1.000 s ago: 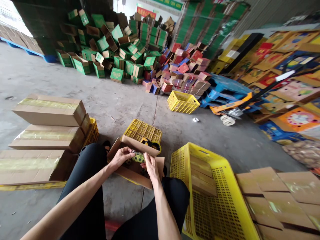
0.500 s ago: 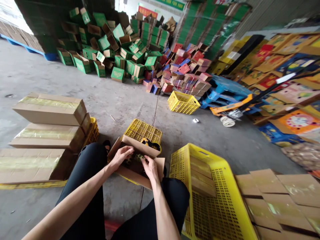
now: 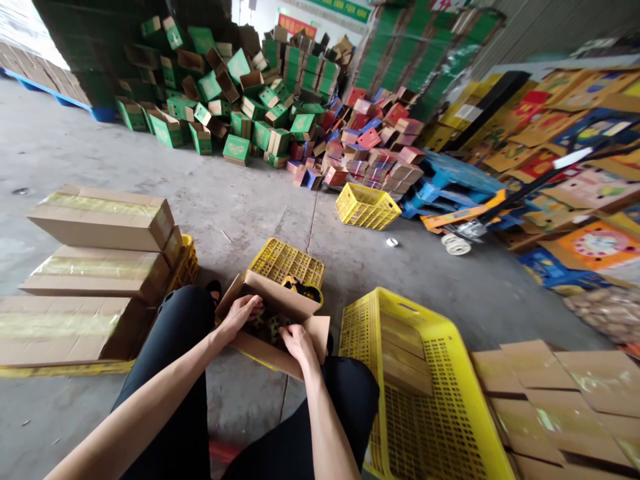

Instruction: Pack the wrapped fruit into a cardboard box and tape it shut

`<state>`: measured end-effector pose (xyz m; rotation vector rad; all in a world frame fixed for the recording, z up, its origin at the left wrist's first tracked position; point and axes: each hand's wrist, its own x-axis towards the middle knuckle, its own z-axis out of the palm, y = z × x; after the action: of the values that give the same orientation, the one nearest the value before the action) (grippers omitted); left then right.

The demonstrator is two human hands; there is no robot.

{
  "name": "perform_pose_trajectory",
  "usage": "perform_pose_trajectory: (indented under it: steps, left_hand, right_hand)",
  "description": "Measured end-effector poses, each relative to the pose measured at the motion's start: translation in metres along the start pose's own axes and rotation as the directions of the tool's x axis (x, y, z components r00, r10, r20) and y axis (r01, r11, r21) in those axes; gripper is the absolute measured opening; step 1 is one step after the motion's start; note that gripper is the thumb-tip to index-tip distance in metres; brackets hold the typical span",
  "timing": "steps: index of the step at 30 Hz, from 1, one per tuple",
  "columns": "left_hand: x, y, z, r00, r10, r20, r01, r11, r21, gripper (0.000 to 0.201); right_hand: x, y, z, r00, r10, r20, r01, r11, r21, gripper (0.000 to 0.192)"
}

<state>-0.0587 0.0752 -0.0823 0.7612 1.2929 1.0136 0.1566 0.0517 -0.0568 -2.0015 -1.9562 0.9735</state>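
An open cardboard box (image 3: 273,327) is seen between the knees of a seated person, tilted toward them on an overturned yellow crate (image 3: 286,263), with its flaps folded outward. The left hand (image 3: 241,312) is laid on the box's left edge, fingers curled down into the opening; the right hand (image 3: 296,340) is pressed into the box at its near right corner. Small dark and greenish items (image 3: 267,325) are packed inside, touched by both hands. Whether any single item is clamped by the fingers cannot be told, since the fingertips are hidden below the rim; neither hand is closed into a fist.

The box is judged light and fairly stiff, though its loose flaps would bend if pulled; it would best be taken under the base or by two opposite walls, not by the flaps. The contents look small and loosely packed, so shifting is likely if the box is tipped further.

Just right of the box stands a large yellow crate (image 3: 440,427) holding flat cardboard (image 3: 405,353), and beyond that, flat brown sheets (image 3: 550,380). Left of the box, taped brown cartons (image 3: 100,217) are stacked. Farther behind the box lie another yellow crate (image 3: 367,205), a tape roll (image 3: 391,241), a pallet jack (image 3: 465,217), and heaps of green boxes (image 3: 235,87) and red boxes (image 3: 370,147).
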Motion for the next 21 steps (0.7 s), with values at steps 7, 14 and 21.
perform_pose_trajectory:
  steps: [7,14,21]
  left_hand:
    - [-0.001,0.004,0.002,0.999,0.022,-0.048,-0.023,0.999,-0.03,0.09]
    - [0.005,0.009,0.003,0.995,0.013,-0.102,-0.02,0.997,-0.075,0.083]
    - [0.012,0.009,0.003,0.99,0.034,-0.139,-0.05,0.992,-0.116,0.082]
  right_hand:
    - [0.001,-0.005,0.004,0.992,-0.124,-0.032,0.126,0.988,0.093,0.026]
    - [0.018,-0.019,0.003,0.983,-0.176,0.044,0.169,0.977,0.13,0.029]
    - [0.065,-0.053,0.028,0.976,-0.209,0.06,0.19,0.954,0.231,0.02]
